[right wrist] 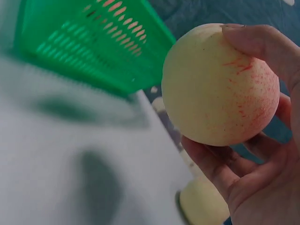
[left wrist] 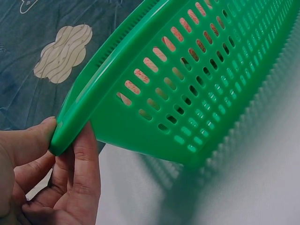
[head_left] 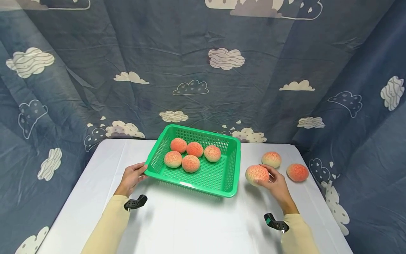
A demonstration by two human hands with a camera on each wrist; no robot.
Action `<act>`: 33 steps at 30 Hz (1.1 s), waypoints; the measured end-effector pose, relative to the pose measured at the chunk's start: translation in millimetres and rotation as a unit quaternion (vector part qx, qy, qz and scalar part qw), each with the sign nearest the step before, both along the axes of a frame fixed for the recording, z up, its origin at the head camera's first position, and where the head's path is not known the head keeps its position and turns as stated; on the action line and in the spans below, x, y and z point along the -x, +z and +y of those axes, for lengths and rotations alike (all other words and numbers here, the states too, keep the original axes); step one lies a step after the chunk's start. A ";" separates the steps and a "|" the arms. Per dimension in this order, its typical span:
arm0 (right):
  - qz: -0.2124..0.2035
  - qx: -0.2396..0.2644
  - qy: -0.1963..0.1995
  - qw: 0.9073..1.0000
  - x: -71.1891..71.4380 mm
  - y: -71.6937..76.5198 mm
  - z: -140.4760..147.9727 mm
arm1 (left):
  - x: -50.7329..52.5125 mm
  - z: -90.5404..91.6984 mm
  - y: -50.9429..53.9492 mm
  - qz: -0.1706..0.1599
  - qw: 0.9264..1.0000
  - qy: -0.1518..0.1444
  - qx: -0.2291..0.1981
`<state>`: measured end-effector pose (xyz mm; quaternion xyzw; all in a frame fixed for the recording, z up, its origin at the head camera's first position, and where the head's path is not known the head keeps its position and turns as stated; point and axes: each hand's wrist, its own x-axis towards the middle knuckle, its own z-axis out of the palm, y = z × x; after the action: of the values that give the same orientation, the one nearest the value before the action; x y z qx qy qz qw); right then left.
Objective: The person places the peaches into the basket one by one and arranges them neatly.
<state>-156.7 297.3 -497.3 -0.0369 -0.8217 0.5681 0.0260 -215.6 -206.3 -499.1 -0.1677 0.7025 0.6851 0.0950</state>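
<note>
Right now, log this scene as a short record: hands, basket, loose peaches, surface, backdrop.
left hand: pinches the green basket by its near-left corner
right hand: holds one peach above the table, outside the basket
basket contents: five peaches
loose on table: paler peach, redder peach, both to the basket's right
surface: white-covered table
backdrop: dark blue cloth with cloud prints

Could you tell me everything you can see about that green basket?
The basket is green, rectangular and open-topped, apparently plastic, with a smooth rim, slotted sides and a perforated floor. It is turned askew toward the far side of the table and holds five peaches. The person's left hand pinches the rim at the near left corner. Whether its base rests fully on the table is unclear.
</note>
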 end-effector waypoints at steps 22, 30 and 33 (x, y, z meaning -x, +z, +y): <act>0.028 0.015 0.041 0.999 39.2 35.6 -74.1 | 1.3 0.3 -3.4 0.004 1.000 -0.001 0.001; 0.010 -0.015 0.059 0.998 49.7 34.5 -106.0 | 0.6 0.6 -0.8 0.006 1.000 0.001 0.000; 0.010 -0.015 0.057 0.998 54.4 34.6 -115.7 | 0.7 0.7 -0.5 0.006 1.000 0.000 0.003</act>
<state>-211.1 181.7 -462.7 0.0161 -0.8307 0.5565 0.0022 -216.3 -205.6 -499.6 -0.1640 0.7054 0.6836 0.0905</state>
